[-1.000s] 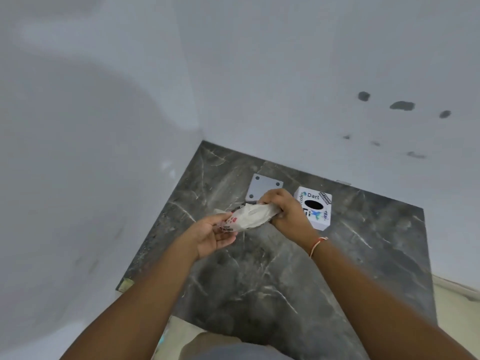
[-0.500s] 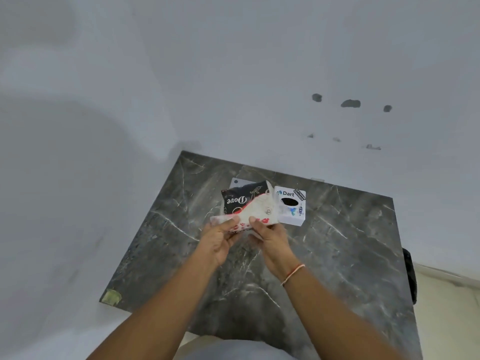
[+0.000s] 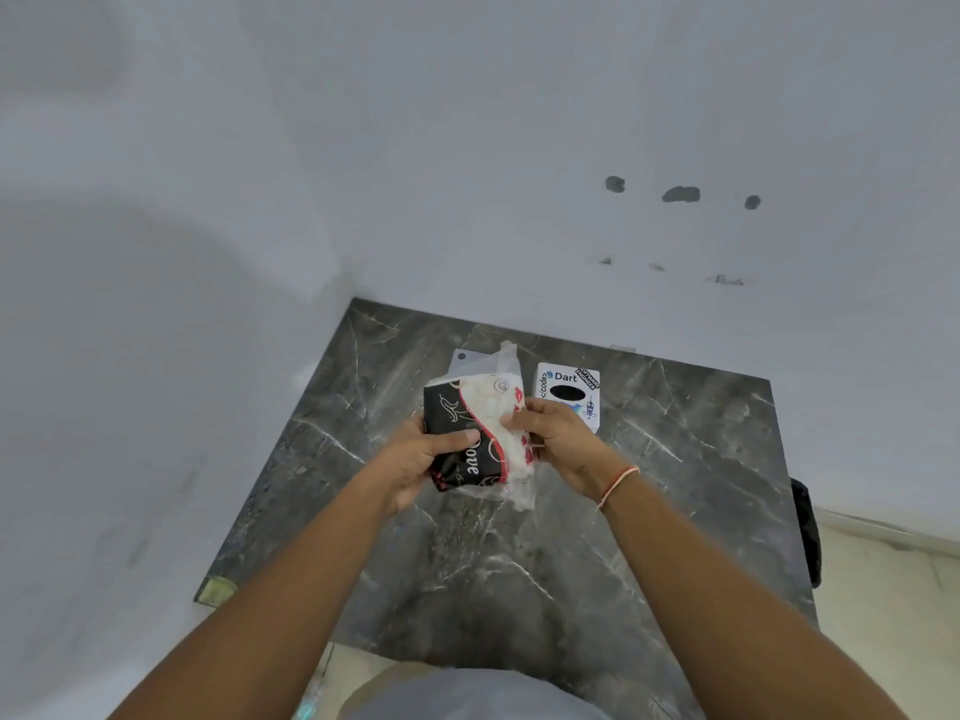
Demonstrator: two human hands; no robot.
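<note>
I hold a soft plastic tissue pack (image 3: 488, 428) in both hands above the dark marble counter (image 3: 519, 563). The pack is black with white "Dove"-style lettering on its left part and white with red marks on its right part; clear wrap sticks up at its top. My left hand (image 3: 421, 459) grips the black side, thumb across the front. My right hand (image 3: 550, 439) pinches the white side. A white cube-shaped box (image 3: 569, 394) printed "Dart", with a black oval opening on top, stands on the counter just behind my right hand.
A flat grey plate (image 3: 467, 358) with a corner hole lies behind the pack, partly hidden. White walls meet in a corner at the counter's back left. The wall on the right has dark patched holes (image 3: 680, 194). A black object (image 3: 808, 532) sits at the counter's right edge.
The pack has turned from lying sideways to standing more upright, showing its black printed face. My left hand moved onto the black side; both hands came closer to me.
</note>
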